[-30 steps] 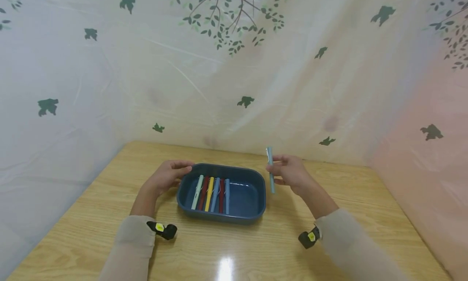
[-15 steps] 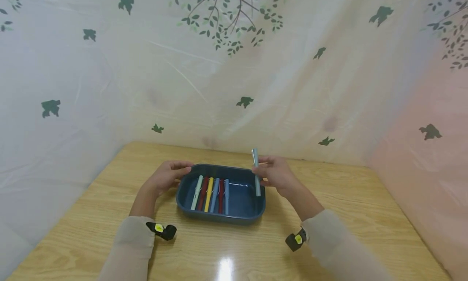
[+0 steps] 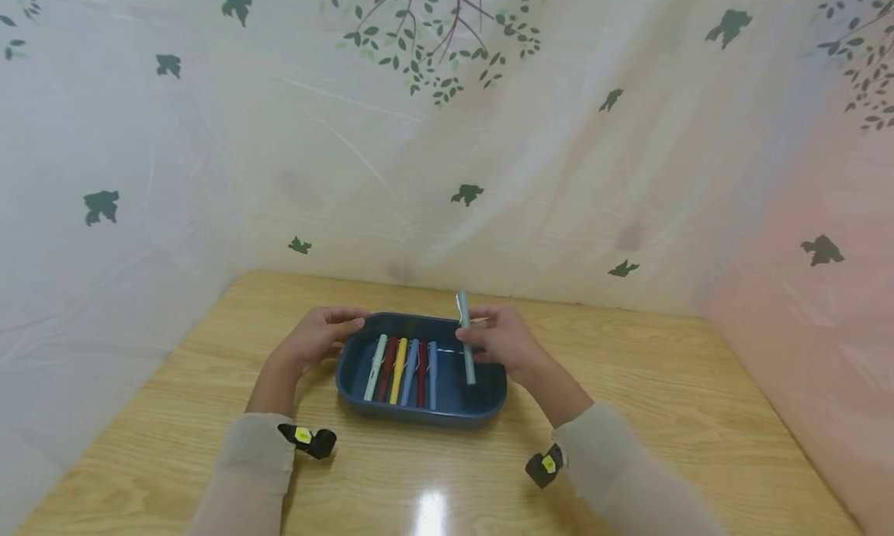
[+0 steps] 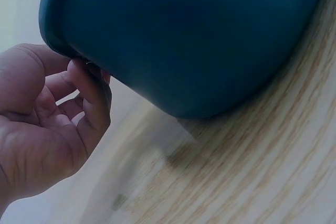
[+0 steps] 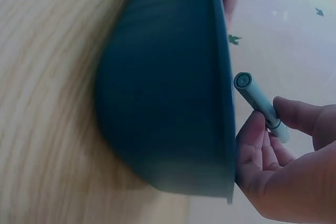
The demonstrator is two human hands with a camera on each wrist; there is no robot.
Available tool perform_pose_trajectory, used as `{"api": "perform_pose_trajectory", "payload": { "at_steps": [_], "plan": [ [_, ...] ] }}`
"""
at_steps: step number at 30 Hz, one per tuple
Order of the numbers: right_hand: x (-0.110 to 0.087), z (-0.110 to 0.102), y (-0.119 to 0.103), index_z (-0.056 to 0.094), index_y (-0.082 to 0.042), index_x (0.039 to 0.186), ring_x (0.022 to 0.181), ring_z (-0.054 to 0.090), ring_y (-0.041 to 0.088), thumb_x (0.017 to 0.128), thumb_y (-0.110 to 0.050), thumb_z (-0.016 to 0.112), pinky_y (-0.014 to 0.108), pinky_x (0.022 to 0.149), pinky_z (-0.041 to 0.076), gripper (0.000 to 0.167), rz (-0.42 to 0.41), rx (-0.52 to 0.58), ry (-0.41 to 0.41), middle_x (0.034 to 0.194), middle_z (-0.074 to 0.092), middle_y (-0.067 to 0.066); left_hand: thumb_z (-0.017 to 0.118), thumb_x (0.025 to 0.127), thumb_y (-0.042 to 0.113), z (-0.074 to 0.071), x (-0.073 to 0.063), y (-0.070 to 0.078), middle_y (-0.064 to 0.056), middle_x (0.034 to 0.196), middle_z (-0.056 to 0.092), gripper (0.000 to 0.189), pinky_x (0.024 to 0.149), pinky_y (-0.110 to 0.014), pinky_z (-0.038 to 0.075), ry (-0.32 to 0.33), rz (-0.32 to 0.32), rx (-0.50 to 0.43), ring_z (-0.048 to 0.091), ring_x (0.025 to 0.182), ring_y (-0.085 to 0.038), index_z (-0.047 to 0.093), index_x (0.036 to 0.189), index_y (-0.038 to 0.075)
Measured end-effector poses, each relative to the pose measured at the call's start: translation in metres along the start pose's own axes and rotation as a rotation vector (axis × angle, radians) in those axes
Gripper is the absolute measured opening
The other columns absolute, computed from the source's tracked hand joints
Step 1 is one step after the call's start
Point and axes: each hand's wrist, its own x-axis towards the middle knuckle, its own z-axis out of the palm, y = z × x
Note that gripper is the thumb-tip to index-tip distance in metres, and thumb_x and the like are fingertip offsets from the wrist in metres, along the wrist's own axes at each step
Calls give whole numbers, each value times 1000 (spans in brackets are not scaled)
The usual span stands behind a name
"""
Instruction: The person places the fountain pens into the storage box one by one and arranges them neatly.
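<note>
A dark blue rounded rectangular dish (image 3: 419, 417) stands on the wooden table, with its outer wall (image 4: 184, 45) filling much of the left wrist view. My left hand (image 3: 314, 340) grips its far left corner, thumb over the rim and fingers bent beneath it. Between thumb and fingers my right hand (image 3: 508, 340) pinches a pale blue clip pen (image 3: 469, 361), held over the right half of the dish, clip end up. Several pens lie side by side in the left half: a pale green pen (image 3: 375, 368), a yellow pen (image 3: 399, 371), dark red ones and blue ones (image 3: 433, 375).
The wooden table (image 3: 628, 443) extends around the dish on all sides. Behind it hangs a pale curtain (image 3: 363, 171) with printed leaves and birds. Small black cameras are strapped at both wrists.
My right hand has carried the pale blue pen leftward, from beside the dish's right end to above its inside. The left hand has kept its hold on the corner.
</note>
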Motion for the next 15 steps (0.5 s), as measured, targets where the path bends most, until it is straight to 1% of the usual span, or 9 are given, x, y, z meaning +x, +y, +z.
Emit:
{"api": "perform_pose_trajectory", "payload": {
  "at_steps": [3, 6, 11, 15],
  "plan": [
    [1, 9, 2, 59, 4, 134, 108, 67, 36, 95, -3, 71, 37, 76, 58, 41, 1, 10, -9, 115, 72, 20, 62, 104, 28, 0, 0, 0, -14, 133, 65, 46, 89, -37, 54, 2, -1, 2, 64, 110, -24, 57, 142, 2],
    [2, 15, 5, 59, 4, 133, 105, 68, 33, 95, -3, 71, 38, 76, 58, 40, 9, 9, -10, 113, 73, 18, 62, 104, 28, -1, 0, 0, -14, 133, 65, 47, 90, -37, 54, 1, -2, 5, 64, 111, -24, 57, 142, 2],
    [4, 22, 11, 61, 2, 130, 104, 68, 31, 95, -5, 72, 39, 78, 58, 38, 27, 6, -17, 110, 73, 13, 62, 104, 28, 0, 0, 1, -14, 131, 65, 46, 89, -37, 54, 0, 2, 9, 64, 109, -23, 58, 142, 1],
    [5, 27, 15, 60, 3, 131, 101, 69, 29, 95, -4, 72, 39, 78, 59, 38, 44, 14, -32, 109, 73, 12, 62, 105, 28, 0, -1, 2, -15, 132, 65, 45, 89, -36, 55, 0, 2, 7, 64, 108, -23, 58, 141, 1]
  ]
}}
